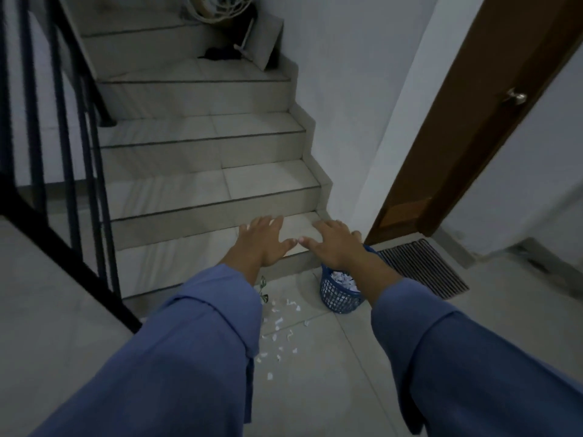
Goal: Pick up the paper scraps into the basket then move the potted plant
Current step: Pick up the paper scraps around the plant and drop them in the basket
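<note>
Both arms out in front, blue sleeves point(176, 357) nearest the camera. Scraps point(279, 323) lie loose on the floor tiles point(315, 389), below and between the two forearms, nearer the left one. Basket point(339, 293) stands on the floor right under the right wrist, partly hidden by it, white paper showing inside. A few plant point(262, 290) leaves peek out just under the left wrist; pot hidden. Left hand point(263, 241) and right hand point(336, 247) both flat, palms down, fingers spread, empty, thumb tips almost meeting. Past the hands: stairs point(205, 190). Right of the right hand: mat point(422, 266), door point(479, 121).
</note>
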